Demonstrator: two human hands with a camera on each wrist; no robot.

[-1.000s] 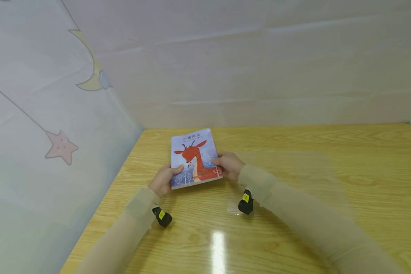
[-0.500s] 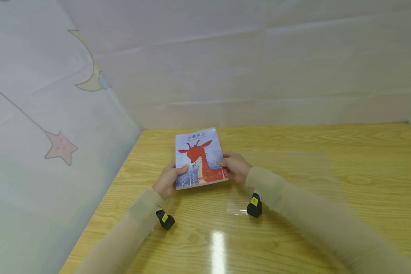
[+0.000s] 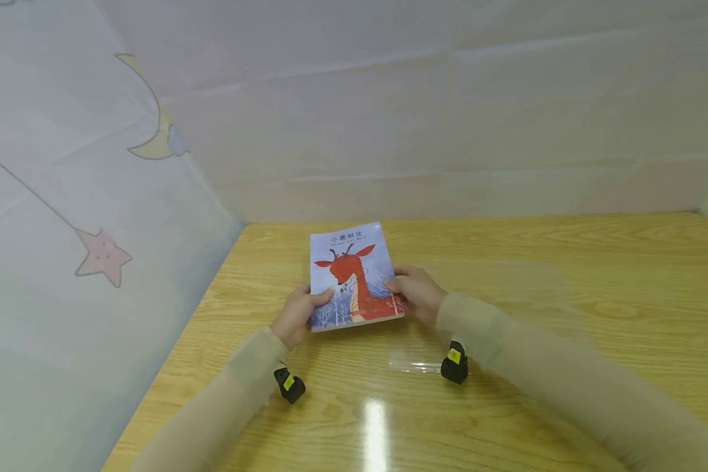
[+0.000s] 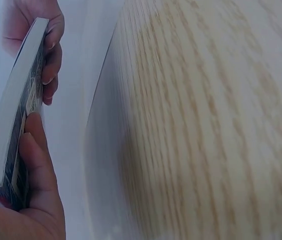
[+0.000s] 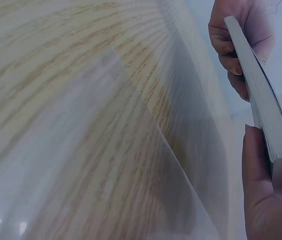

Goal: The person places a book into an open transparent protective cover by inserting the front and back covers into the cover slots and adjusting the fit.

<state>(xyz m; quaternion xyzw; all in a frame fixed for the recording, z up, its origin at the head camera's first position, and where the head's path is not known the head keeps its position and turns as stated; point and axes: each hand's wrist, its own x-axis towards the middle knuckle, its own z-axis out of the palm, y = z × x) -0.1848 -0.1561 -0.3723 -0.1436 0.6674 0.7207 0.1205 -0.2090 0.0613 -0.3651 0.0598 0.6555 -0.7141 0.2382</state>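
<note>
A book (image 3: 354, 275) with a red deer on its blue cover is held up over the table, cover facing the head camera and slightly tilted. My left hand (image 3: 297, 314) grips its lower left edge, thumb on the cover and fingers behind. On the lower right edge my right hand (image 3: 419, 292) does the same. Both wrist views show the book's page edge (image 4: 13, 105) from below, with the fingers curled under its back cover.
A clear plastic sheet (image 3: 507, 282) lies flat on the wooden table (image 3: 637, 282), partly under my right forearm. Pale cloth walls (image 3: 354, 144) stand behind and at the left, the left one printed with a star (image 3: 103, 257) and a moon.
Both hands have moved a little to the right and slightly toward me, carrying the book with them. The grip on both edges looks the same.
</note>
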